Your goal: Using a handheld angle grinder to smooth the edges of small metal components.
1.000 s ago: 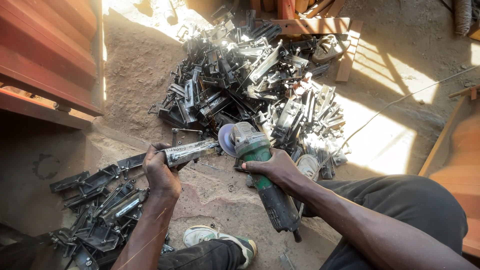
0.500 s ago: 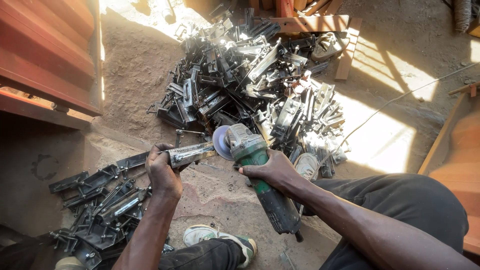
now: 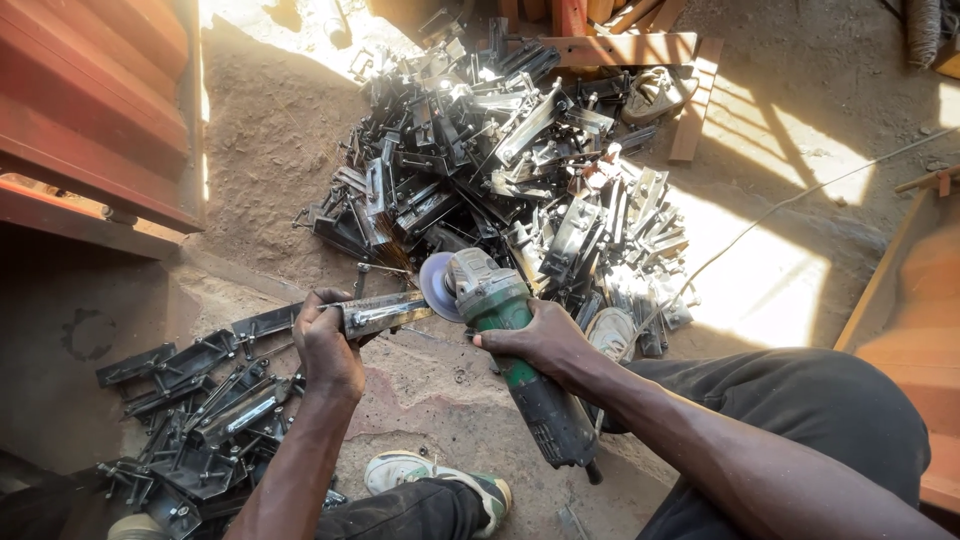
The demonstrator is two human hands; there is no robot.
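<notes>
- The left hand (image 3: 328, 345) is closed around a metal bar (image 3: 385, 313), gripped at the bar's left portion; the free end projects to the right, toward the grinder.
- The right hand (image 3: 545, 340) is wrapped around the green body of an angle grinder (image 3: 510, 360), fingers closed over the housing just behind the head.
- The grinder's disc (image 3: 438, 287) is seen at the free end of the bar, touching it or just beside it; actual contact cannot be confirmed from this view.
- The bar's long axis runs roughly left to right, slightly raised at the right end. The grinder's long axis runs from lower right up to upper left, meeting the bar's tip at an angle.
- The bar lies to the right of the left hand and to the upper left of the right hand; the left hand is the nearer to it, being in direct hold.
- A large pile (image 3: 510, 170) of similar metal pieces is noted beyond the grinder, on the dirt floor (image 3: 270, 150).
- A smaller stack (image 3: 200, 420) of dark pieces lies below the left hand.
- A shoe (image 3: 435, 478) is visible under the left forearm.
- A cable (image 3: 790, 205) crosses the sunlit ground at right.
</notes>
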